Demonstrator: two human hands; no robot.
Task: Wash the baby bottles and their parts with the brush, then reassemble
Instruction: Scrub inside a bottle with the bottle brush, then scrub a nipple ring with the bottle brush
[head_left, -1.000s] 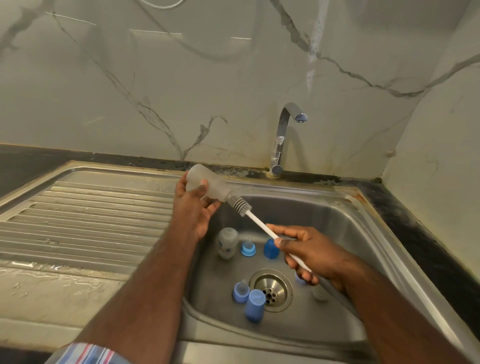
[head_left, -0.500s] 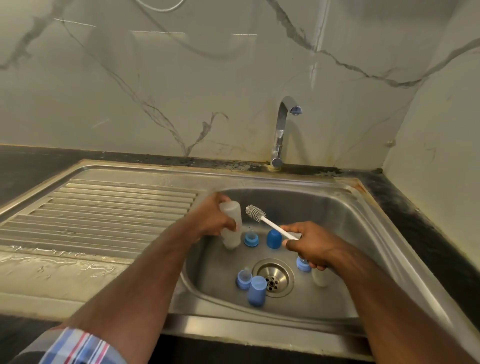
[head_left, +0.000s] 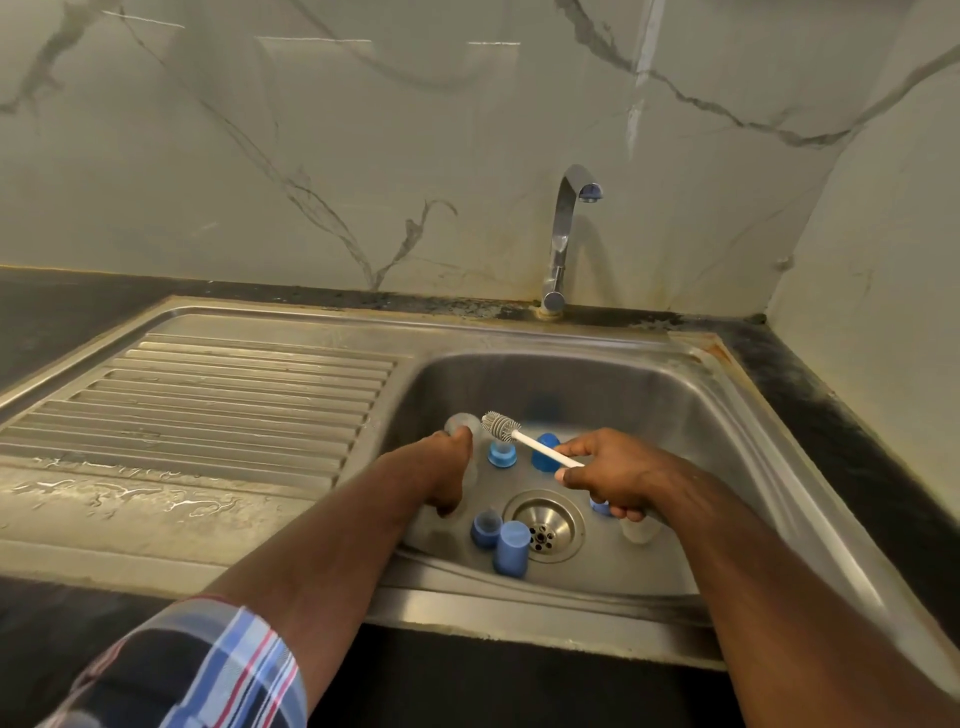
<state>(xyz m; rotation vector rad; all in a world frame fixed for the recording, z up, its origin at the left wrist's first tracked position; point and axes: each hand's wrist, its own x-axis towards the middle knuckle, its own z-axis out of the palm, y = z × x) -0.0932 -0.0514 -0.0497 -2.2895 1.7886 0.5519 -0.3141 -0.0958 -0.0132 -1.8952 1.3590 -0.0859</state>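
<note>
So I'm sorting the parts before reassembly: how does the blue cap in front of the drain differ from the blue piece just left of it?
The blue cap is a solid, opaque blue cylinder; the blue collar to its left carries a clear teat on top. The cap stands taller; the collar is squatter. The cap sits nearer the front wall. Both stand upright on the sink floor beside the drain, untouched by either hand.

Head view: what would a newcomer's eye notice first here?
First, the right hand over the stainless steel sink, gripping a white-handled bottle brush with grey bristles. Beside it, the left hand holds a frosted clear baby bottle at the basin's left wall. Then the blue plastic caps around the round metal drain.
</note>
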